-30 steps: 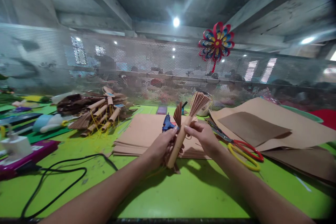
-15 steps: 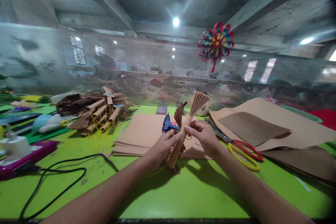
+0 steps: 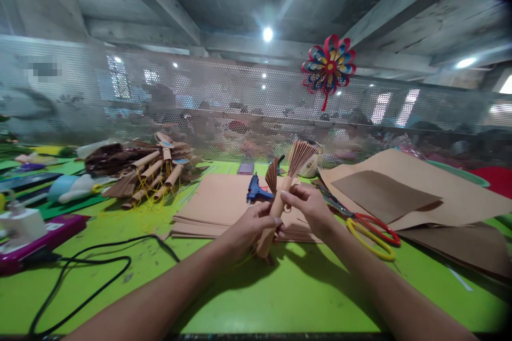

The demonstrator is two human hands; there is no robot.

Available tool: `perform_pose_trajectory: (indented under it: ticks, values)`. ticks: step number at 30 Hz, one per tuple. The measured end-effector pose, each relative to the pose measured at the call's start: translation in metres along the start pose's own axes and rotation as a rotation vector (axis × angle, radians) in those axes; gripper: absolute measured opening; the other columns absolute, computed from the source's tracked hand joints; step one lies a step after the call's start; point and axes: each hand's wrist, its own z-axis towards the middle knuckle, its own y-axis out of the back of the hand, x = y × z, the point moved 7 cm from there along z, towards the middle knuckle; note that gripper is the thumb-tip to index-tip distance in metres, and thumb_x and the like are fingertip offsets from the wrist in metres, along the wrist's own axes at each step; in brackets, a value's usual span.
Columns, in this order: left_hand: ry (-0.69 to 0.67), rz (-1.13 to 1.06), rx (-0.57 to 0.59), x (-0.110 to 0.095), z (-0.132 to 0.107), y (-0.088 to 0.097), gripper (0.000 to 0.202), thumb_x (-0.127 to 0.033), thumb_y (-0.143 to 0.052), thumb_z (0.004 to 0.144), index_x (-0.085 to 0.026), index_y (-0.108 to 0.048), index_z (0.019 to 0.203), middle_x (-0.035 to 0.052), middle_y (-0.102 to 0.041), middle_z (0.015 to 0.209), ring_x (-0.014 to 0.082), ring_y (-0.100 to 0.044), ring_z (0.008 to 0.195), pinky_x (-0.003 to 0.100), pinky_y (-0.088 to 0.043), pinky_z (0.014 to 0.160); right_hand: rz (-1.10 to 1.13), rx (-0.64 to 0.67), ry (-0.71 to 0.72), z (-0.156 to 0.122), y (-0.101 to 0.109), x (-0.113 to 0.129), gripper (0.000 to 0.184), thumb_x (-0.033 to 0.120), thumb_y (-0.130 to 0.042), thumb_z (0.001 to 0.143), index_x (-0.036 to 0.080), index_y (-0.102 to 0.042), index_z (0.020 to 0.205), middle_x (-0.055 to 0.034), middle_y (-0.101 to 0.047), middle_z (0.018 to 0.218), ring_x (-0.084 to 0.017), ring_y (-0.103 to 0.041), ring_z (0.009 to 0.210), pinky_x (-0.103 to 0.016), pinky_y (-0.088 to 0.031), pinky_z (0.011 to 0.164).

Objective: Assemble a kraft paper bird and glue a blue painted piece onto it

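Note:
Between my hands is a rolled brown paper tube with a pleated paper fan (image 3: pixel 301 159) spreading from its upper end. The paper tube (image 3: pixel 280 203) leans, its lower end toward me. My left hand (image 3: pixel 256 226) is closed around its lower part. Higher up, my right hand (image 3: pixel 310 205) pinches it between thumb and fingers. A second, darker pleated piece (image 3: pixel 272 176) stands just left of the tube; how it is joined is hidden. Right behind my left hand, a blue glue gun (image 3: pixel 256 190) rests on a stack of brown paper sheets (image 3: pixel 214 197).
Scissors (image 3: pixel 370 232) with red and yellow handles lie to the right, beside large brown paper sheets (image 3: pixel 404 197). Several finished paper rolls with yellow string (image 3: pixel 154 170) are heaped at left. A purple power strip (image 3: pixel 60 232) and black cable (image 3: pixel 116 258) occupy the near left.
My left hand has slid slightly down the tube, toward its lower end. My right hand keeps almost the same grip.

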Motion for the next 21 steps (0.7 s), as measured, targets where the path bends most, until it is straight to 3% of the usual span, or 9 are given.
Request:
perform_pose_trajectory:
  ticks: [7,11,21]
  values:
    - [0.069,0.098,-0.026,0.012,0.003,0.002,0.040,-0.052,-0.075,0.079,-0.016,-0.059,0.088,0.0042,-0.061,0.073,0.0129,-0.052,0.056,0.024,-0.043,0.048,-0.020,0.015,-0.027,-0.003,-0.007,-0.005,0.035,0.051,-0.075,0.075,0.016,-0.071,0.074,-0.0041,-0.067,0.070,-0.018,-0.057,0.067,-0.033,-0.046,0.067]
    - [0.066,0.149,-0.032,0.012,0.004,0.001,0.046,-0.056,-0.073,0.078,-0.013,-0.060,0.072,0.0064,-0.061,0.067,0.0124,-0.052,0.056,0.024,-0.041,0.051,-0.026,0.027,-0.038,-0.004,-0.008,-0.009,0.035,0.051,-0.075,0.076,0.016,-0.072,0.077,-0.0044,-0.068,0.073,-0.019,-0.059,0.070,-0.033,-0.047,0.070]
    - [0.035,0.179,-0.058,0.010,0.004,0.004,0.042,-0.053,-0.072,0.082,-0.015,-0.058,0.071,0.0041,-0.059,0.064,0.0115,-0.050,0.055,0.024,-0.038,0.052,-0.016,0.095,-0.078,-0.004,-0.012,-0.012,0.043,0.055,-0.071,0.079,0.013,-0.073,0.088,-0.0083,-0.071,0.082,-0.021,-0.062,0.076,-0.035,-0.050,0.072]
